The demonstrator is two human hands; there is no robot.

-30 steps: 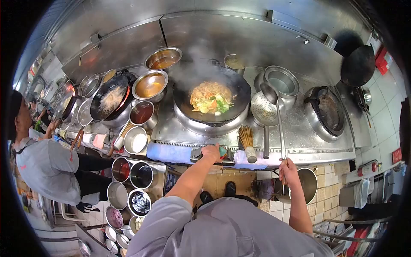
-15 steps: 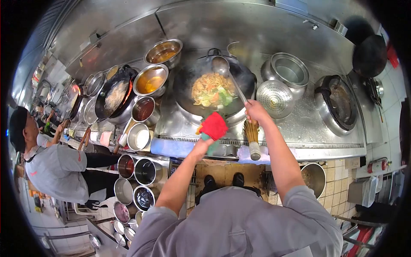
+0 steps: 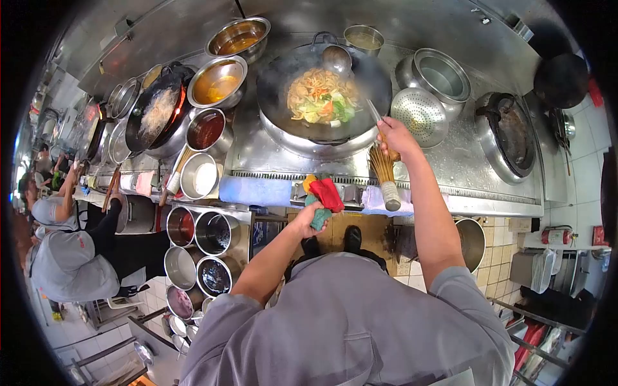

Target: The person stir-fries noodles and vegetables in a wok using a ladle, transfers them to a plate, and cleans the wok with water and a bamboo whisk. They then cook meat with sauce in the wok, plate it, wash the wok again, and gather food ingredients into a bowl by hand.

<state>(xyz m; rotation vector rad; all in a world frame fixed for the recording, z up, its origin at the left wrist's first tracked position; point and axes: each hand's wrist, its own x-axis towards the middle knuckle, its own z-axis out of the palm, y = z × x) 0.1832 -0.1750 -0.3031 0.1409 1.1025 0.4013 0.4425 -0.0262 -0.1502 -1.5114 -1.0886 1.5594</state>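
Observation:
My left hand [image 3: 311, 219] is closed around a bunched cloth [image 3: 326, 195] of red, yellow and green, in front of the stove edge and apart from the wok. My right hand [image 3: 397, 137] grips the handle of a metal ladle [image 3: 337, 60], its bowl inside the big black wok [image 3: 273, 119]. Steam blurs part of the handle. Sliced vegetables and noodle-like strips [image 3: 322, 96] lie in the wok beside the ladle bowl. Just below my right hand, a bamboo wok brush [image 3: 384, 177] lies near the stove's front edge.
Right of the wok are a perforated strainer [image 3: 419, 118], a metal pot [image 3: 444, 74] and another wok [image 3: 508, 145]. Bowls of orange liquid [image 3: 219, 82] and sauce pots [image 3: 209, 128] stand at the left. Beyond them, a co-worker [image 3: 71, 257] stands by another wok [image 3: 161, 119].
My left hand has drawn the cloth back from near the wok's front rim toward my body. My right hand still holds the ladle in the wok. The camera view has shifted slightly.

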